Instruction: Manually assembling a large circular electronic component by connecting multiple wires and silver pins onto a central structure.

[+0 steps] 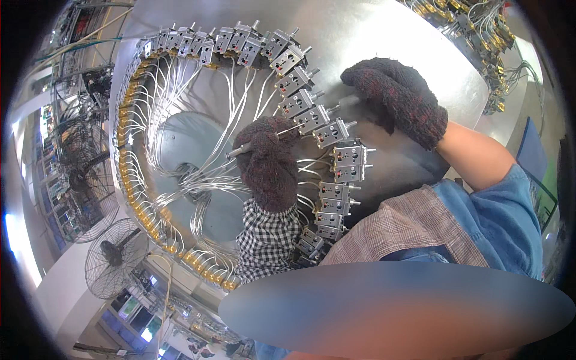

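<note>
- Left hand (267, 165), in a dark knitted glove: fingers curled and closed around a slim, thin-shafted tool (238, 150). Handle end juts out to the left of these fingers; shaft runs up and right from them.
- Tool tip ends at a grey metal block (311, 119), just right of the left fingers. Contact between tip and block: cannot tell.
- Curved row of similar blocks (288, 60) extends above and below that point, short shafts facing outward, away from the left fingers.
- Right hand (399, 99), same kind of glove: fingers bent and close together, tips toward the row. Palm side hidden; cannot tell whether they pinch anything.
- Bare metal surface (414, 33) above and beyond the right fingers.
- White wires (234, 102) left of and around the left fingers, gathering toward a central opening.
- Brass-coloured fittings (124, 114) along the ring's far side, well left of the left fingers.
- Standing fan (114, 253) lower left, well apart from both hands.
</note>
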Available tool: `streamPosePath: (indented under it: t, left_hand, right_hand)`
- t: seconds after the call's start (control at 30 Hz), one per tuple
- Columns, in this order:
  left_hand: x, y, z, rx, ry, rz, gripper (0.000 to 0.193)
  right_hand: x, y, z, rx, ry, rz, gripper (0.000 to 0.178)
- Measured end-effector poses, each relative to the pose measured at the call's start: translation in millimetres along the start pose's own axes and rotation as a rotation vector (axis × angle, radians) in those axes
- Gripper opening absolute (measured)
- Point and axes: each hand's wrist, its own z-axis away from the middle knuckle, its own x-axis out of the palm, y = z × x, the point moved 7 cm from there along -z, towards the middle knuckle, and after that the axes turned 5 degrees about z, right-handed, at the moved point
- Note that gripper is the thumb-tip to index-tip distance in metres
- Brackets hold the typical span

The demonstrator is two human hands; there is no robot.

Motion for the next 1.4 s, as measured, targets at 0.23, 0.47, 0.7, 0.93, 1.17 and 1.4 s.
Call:
streamPosePath:
  t: [0.23, 0.47, 0.7, 0.93, 1.17, 1.4]
  left_hand:
    - [7.6, 3.3, -0.4, 0.085, -0.035, -0.002, 0.017]
    - [-5.1, -1.7, -2.2, -0.012, -0.03, 0.039, 0.02]
    - [2.5, 0.1, -1.2, 0.019, 0.023, -0.017, 0.024]
    - [-4.6, -3.7, -2.7, -0.024, -0.01, 0.009, 0.02]
    - [4.5, 0.6, -0.1, -0.044, 0.055, -0.01, 0.015]
    - [8.6, -0.7, -3.0, -0.023, -0.039, 0.054, 0.014]
  right_hand:
    - [0.2, -5.5, -0.7, -0.221, -0.007, 0.223, 0.028]
    - [2.6, -6.4, 2.9, -0.037, -0.026, -0.029, 0.033]
    - [-1.8, -12.5, 2.1, -0.171, 0.007, 0.021, 0.032]
    - [2.1, -12.9, 5.7, -0.07, -0.002, 0.001, 0.031]
    - [-3.8, -7.2, 0.4, -0.01, -0.044, 0.057, 0.032]
    - [0.8, -4.3, 1.0, -0.076, -0.061, -0.056, 0.031]
